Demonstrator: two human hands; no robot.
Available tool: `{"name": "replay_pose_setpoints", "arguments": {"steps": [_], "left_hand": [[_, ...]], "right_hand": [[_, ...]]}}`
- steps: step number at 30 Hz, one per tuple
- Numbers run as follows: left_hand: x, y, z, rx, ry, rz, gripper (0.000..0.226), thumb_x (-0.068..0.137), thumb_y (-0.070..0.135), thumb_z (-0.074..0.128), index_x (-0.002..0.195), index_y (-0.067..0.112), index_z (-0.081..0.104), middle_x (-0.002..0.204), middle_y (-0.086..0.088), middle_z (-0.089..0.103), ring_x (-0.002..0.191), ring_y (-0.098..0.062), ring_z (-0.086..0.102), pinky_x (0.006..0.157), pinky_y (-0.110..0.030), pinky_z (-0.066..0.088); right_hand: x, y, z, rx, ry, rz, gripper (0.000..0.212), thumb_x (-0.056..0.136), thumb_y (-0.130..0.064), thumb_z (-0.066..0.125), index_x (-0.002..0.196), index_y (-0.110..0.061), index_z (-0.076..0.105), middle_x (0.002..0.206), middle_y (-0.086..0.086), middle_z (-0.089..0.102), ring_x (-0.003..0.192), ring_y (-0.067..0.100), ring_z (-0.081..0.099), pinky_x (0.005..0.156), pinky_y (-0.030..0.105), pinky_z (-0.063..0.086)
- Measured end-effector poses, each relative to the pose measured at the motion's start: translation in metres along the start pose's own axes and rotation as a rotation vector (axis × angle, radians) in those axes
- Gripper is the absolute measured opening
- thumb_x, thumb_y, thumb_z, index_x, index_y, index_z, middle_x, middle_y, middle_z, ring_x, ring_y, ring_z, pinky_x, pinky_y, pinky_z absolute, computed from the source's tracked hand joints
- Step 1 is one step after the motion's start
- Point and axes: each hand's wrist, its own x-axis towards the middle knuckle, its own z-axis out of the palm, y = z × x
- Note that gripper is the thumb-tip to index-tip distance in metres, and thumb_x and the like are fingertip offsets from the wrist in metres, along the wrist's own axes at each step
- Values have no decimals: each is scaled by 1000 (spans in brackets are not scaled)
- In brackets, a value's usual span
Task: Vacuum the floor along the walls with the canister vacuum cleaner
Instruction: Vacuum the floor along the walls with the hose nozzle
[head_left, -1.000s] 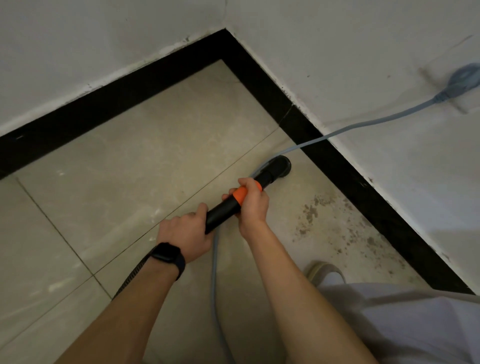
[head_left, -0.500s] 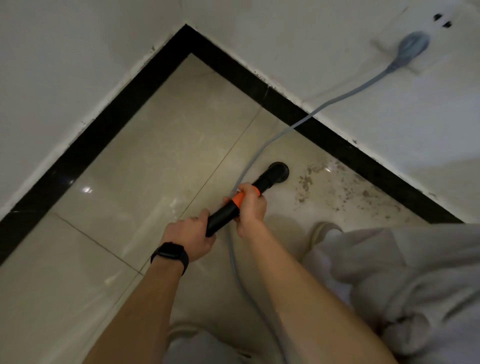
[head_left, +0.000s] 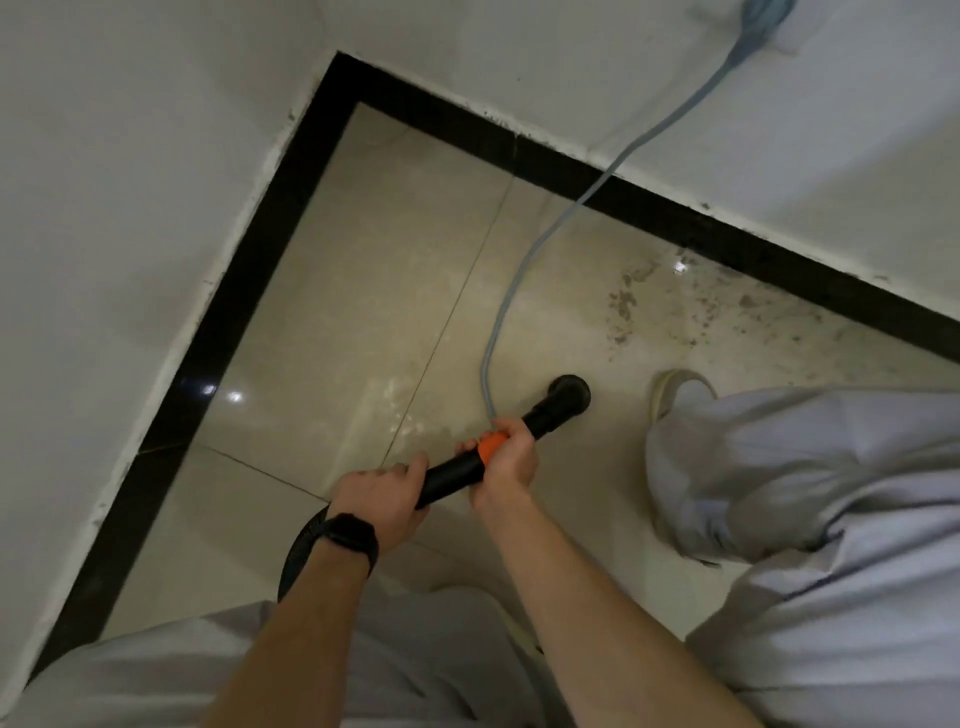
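Note:
I hold a black vacuum wand (head_left: 452, 475) with an orange collar (head_left: 491, 444). My left hand (head_left: 382, 496) grips the wand's rear end, where the ribbed hose (head_left: 298, 551) curves off under my wrist. My right hand (head_left: 506, 462) grips the wand at the orange collar. The round black nozzle (head_left: 569, 395) sits on the beige tiled floor (head_left: 363, 291), away from the black baseboard (head_left: 649, 208). The canister itself is out of view.
A grey power cord (head_left: 524, 260) runs from a wall plug (head_left: 763, 15) down across the floor to my right hand. Dark dirt specks (head_left: 691, 306) lie by the right wall. My shoe (head_left: 675, 389) and grey trousers fill the lower right.
The nozzle has drawn back from the right wall's baseboard toward me. My view has swung left, and both legs have come into the picture.

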Motion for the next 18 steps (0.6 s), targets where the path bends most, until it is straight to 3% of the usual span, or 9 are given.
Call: {"name": "replay_pose_setpoints", "arguments": {"steps": [7, 14, 18], "left_hand": [[13, 3, 0, 135, -16, 171, 40, 96, 41, 44, 129, 20, 37, 115, 1, 63, 95, -24, 66, 66, -30, 37], [-7, -54, 4, 80, -74, 59, 42, 92, 46, 46, 127, 24, 36, 110, 5, 65, 89, -21, 67, 62, -28, 39], [2, -42, 3, 74, -68, 83, 40, 93, 43, 47, 125, 21, 37, 108, 3, 65, 88, -22, 66, 62, -29, 42]], "right_hand": [[2, -2, -12, 142, 37, 6, 12, 85, -9, 58, 77, -12, 50, 58, 3, 46, 48, 21, 44, 53, 32, 46], [-5, 42, 29, 70, -49, 50, 12, 82, -5, 57, 74, -11, 50, 55, 4, 44, 41, 20, 40, 47, 28, 44], [1, 31, 27, 63, -49, -3, 12, 81, -5, 57, 75, -11, 49, 54, 4, 43, 41, 20, 40, 47, 28, 44]]}}
